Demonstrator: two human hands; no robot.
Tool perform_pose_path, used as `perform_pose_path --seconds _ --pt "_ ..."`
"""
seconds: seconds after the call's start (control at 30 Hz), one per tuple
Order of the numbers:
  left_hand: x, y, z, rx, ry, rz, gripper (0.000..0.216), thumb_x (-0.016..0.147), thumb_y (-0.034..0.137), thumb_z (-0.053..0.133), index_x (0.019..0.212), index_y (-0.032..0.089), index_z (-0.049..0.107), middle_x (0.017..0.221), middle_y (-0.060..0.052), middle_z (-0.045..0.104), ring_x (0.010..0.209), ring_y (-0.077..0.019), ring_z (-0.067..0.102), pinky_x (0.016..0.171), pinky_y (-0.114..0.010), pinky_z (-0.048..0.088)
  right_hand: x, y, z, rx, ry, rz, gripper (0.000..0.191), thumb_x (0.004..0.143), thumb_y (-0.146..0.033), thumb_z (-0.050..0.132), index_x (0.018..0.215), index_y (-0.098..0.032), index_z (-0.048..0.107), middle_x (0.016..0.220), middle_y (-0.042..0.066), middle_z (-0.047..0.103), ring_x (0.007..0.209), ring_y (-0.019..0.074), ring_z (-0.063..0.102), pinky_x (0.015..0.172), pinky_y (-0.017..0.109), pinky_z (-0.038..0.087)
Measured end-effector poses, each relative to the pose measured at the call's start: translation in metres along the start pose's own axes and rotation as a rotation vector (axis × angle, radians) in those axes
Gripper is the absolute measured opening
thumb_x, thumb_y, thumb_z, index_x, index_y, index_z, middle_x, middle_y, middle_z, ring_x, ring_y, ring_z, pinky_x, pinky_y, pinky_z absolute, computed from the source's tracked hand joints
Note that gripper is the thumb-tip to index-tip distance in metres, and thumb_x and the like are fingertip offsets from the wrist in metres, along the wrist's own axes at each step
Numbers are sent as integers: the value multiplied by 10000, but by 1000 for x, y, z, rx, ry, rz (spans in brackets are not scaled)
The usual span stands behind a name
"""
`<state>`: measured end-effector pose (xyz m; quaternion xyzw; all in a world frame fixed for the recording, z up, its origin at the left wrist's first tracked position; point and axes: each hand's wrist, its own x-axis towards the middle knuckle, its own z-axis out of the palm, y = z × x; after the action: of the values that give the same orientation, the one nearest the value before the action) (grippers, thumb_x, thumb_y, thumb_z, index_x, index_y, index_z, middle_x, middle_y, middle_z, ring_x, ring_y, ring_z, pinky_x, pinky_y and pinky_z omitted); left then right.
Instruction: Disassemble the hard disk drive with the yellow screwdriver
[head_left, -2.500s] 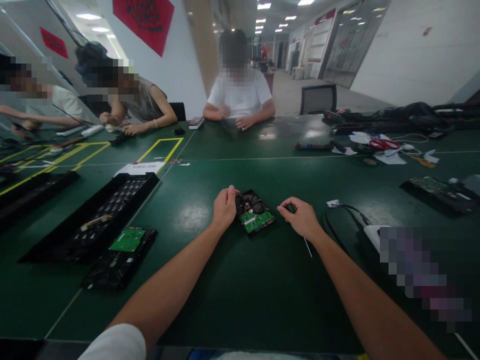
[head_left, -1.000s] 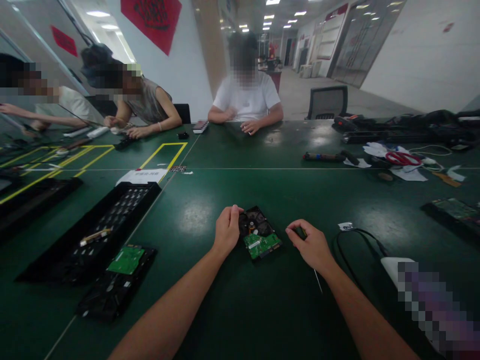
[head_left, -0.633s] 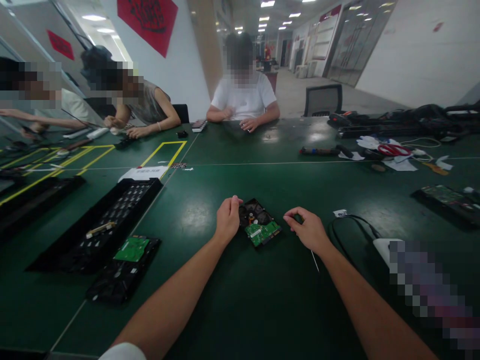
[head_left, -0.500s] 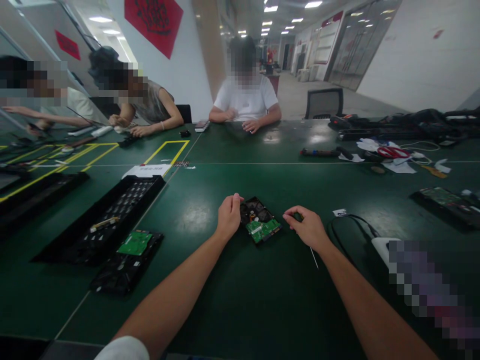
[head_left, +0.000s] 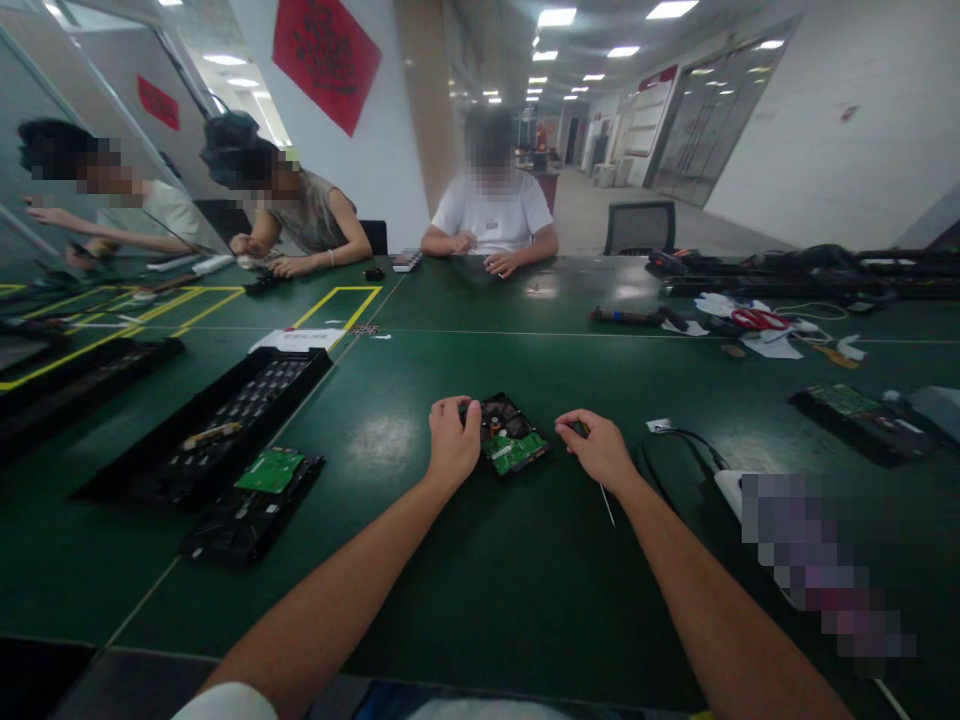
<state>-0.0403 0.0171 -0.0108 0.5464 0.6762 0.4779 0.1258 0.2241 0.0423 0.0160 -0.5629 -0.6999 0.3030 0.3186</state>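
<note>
The left hand [head_left: 454,440] has crept its fingers over the far left corner of the hard drive [head_left: 512,437], a black slab with a green board in the middle of the counter [head_left: 480,580], while the right hand [head_left: 600,452] stays closed on a thin screwdriver [head_left: 607,505], between a looped black cable [head_left: 679,440] and a long slotted tray [head_left: 217,420].

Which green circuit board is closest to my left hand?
The one on the hard drive your left hand holds; the others lie far left and right.

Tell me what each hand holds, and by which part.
Left hand grips the hard drive by its left edge. Right hand holds a screwdriver by its dark handle, shaft pointing toward the person.
</note>
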Motion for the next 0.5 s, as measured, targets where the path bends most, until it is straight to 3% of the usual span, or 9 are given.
perform_pose_path --seconds 0.17,0.37,0.5 --pt "-31 0 -13 -3 -58 -20 413 936 419 579 1276 184 575 1299 -155 526 1261 -281 540 1127 -484 442 -2 -4 -1 -10 8 -15 259 884 -447 653 972 -219 740 676 6 687 581 188 646 594 306 456" --pt "-39 5 -21 -31 -190 -23 457 913 365 599 1328 183 537 1333 -159 486 969 -211 659 984 -450 558 -4 -8 1 28 -36 -19 299 892 -486 656 995 -215 729 694 8 685 569 166 613 565 286 435" --pt "-39 7 -21 -15 -190 -3 478 898 332 614 1342 178 529 1343 -168 492 1093 -246 650 1026 -460 540 -5 -8 4 133 -145 21 343 903 -520 650 1033 -209 716 669 -4 667 522 140 552 501 254 391"
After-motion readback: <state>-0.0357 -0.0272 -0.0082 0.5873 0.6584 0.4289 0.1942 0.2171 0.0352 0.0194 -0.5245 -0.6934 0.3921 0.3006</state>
